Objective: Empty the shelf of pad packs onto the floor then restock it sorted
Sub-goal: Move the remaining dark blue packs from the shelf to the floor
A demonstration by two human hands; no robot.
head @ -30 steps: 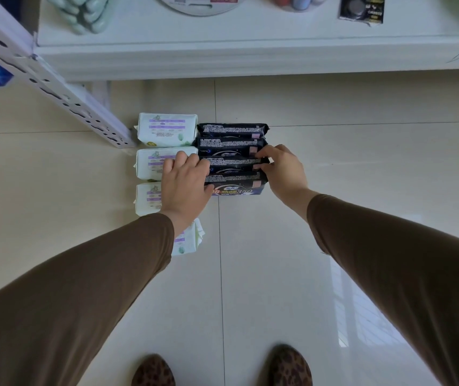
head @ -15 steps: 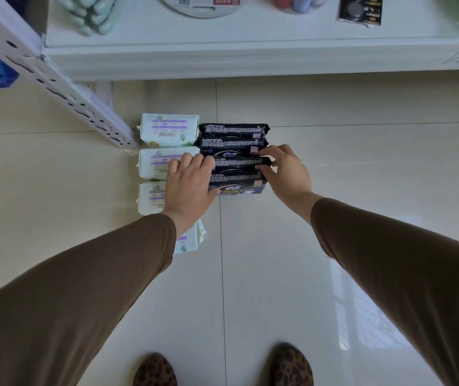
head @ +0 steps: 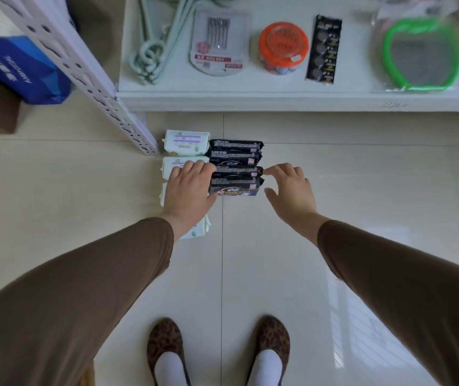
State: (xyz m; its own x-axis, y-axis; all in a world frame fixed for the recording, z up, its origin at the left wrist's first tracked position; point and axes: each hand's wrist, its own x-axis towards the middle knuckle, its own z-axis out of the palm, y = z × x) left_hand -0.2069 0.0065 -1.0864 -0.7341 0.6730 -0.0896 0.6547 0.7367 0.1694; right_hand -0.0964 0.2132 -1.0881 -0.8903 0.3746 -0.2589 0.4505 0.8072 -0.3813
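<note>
Floor (head: 334,190): pale glossy tiles, carrying both rows of packs just in front of the shelf's foot.
Shelf (head: 278,100): a white board along the top of view. The part that shows holds no pad packs, only other goods. Whether this is the board to be restocked cannot be told.
Upright (head: 89,76): perforated white post slanting down to the floor beside the packs.
Blue bag (head: 24,71): left of the upright, apart from the task.
Shelf goods: pale green hangers (head: 150,54), an ear-pick card (head: 218,43), an orange tub (head: 283,45), a battery card (head: 324,48), a green-rimmed item (head: 420,54) blurred in plastic.
White packs (head: 186,142): a column on the floor, partly hidden under the left arm; the count is unclear.
Dark packs (head: 235,167): four in a column, touching the white ones on their right side.
Left hand (head: 189,188): flat, fingers straight, resting across the seam between the white and dark columns; grasping nothing.
Right hand (head: 289,188): released, fingers spread, tips just at the right end of the dark packs; not closed on any.
Shoes (head: 167,349): leopard print, well apart from the packs.
Progress: emptying looks done, and the packs already lie grouped by kind on the floor. Restocking appears not yet begun; all visible packs remain to be lifted back.
</note>
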